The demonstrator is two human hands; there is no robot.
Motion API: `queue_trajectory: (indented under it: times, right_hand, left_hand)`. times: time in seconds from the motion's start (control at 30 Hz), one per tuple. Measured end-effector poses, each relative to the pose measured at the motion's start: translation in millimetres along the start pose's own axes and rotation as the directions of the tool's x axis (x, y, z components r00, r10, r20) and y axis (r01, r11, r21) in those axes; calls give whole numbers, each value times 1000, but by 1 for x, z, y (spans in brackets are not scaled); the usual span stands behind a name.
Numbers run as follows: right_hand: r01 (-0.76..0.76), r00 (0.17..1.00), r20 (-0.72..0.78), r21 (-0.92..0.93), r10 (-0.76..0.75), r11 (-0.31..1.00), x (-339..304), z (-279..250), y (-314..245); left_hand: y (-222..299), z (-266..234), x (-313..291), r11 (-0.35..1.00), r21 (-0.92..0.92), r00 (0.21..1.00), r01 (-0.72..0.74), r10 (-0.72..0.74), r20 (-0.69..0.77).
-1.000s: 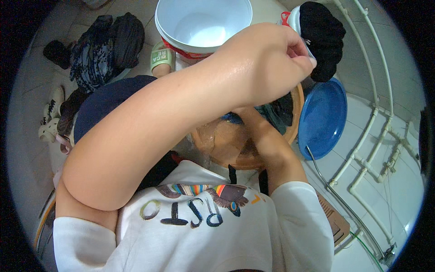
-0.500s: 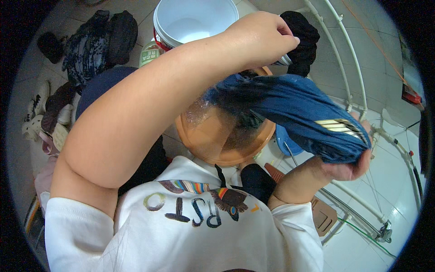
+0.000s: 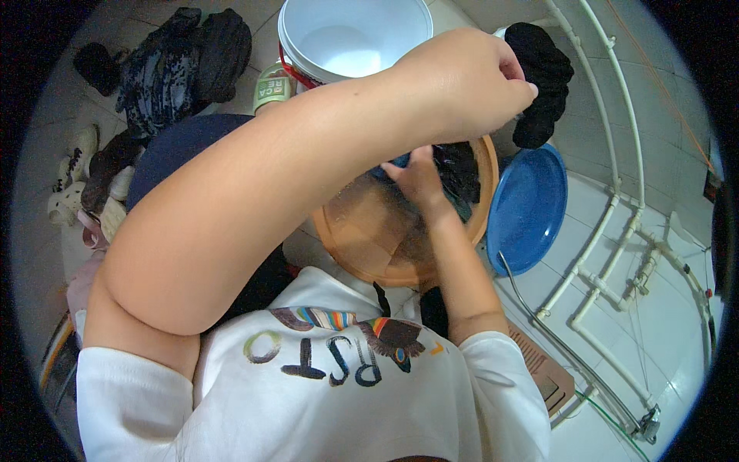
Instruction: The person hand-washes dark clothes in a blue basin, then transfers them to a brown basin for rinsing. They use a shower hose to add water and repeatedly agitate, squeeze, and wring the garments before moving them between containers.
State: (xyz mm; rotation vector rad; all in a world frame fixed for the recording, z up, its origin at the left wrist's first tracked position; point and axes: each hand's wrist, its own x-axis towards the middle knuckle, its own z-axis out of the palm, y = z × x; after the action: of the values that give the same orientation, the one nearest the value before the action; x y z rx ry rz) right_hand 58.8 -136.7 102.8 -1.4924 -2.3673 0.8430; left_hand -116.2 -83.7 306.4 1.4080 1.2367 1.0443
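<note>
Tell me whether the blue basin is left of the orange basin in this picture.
No, the blue basin is to the right of the orange basin.

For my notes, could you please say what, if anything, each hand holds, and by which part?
The right hand is at blue cloth in the basin; whether it grips cannot be told. Nothing shows in the left hand.

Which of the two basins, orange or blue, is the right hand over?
The orange basin, nearer the chest: the right hand is over it, beside dark cloth. The blue basin, off to its right, has no hand over it.
</note>
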Motion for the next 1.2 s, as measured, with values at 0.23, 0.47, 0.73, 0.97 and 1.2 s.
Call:
queue_trajectory:
  times: [0.23,0.47,0.73,0.97,1.2]
  right_hand:
    - [-147,989,-18,-288,148,946,-25,187,87]
    - [-234,770,493,-374,406,898,31,86,110]
    - [-187,965,73,-487,253,853,-6,163,72]
    - [-91,996,45,277,81,957,-10,146,114]
    - [-194,888,-36,876,459,443,-37,-125,-67]
  left_hand:
    - [-9,13,7,991,-116,990,62,-46,134]
    - [-19,16,2,986,-163,999,28,-23,34]
    - [-19,18,-2,983,-182,999,10,-3,37]
    - [-5,19,5,997,-71,995,-12,19,103]
    - [-2,5,6,996,-87,998,-4,10,64]
